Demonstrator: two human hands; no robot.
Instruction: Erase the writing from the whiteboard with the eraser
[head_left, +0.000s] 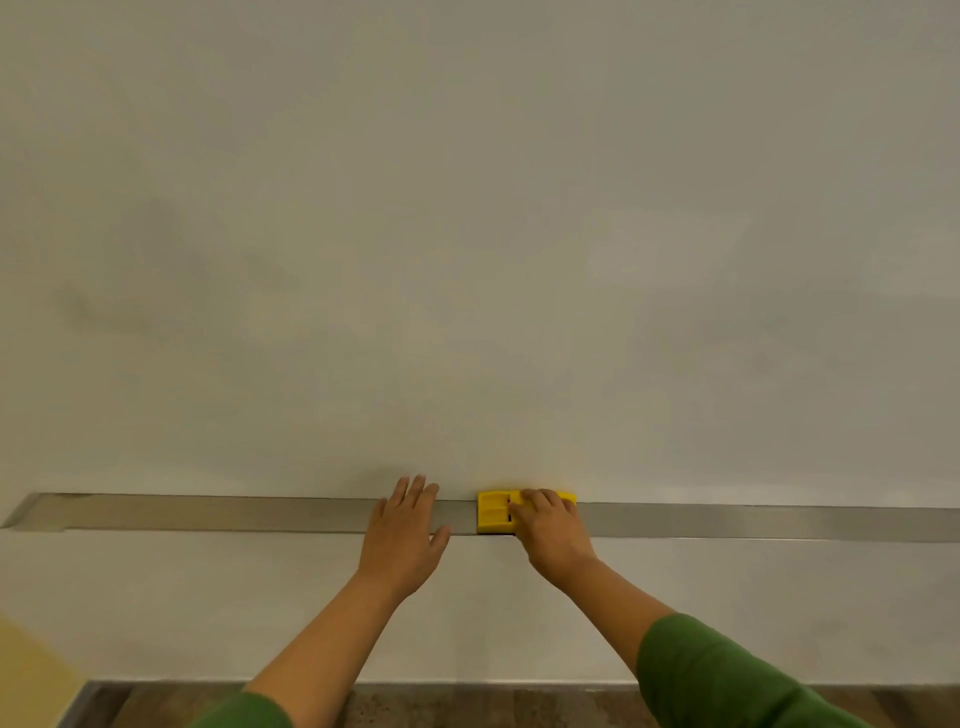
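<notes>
A yellow eraser (496, 513) lies on the grey metal tray (208, 513) that runs along the bottom of the whiteboard (467, 234). My right hand (553, 530) rests on the eraser's right part, fingers curled over it. My left hand (405, 535) lies flat over the tray just left of the eraser, fingers spread, holding nothing. The board shows no clear writing, only faint grey smudges at the left and right.
Below the tray is a plain pale wall (156, 613). A wooden floor (467, 706) runs along the bottom edge. A yellow surface (26, 675) sits at the lower left corner. Green sleeves cover both forearms.
</notes>
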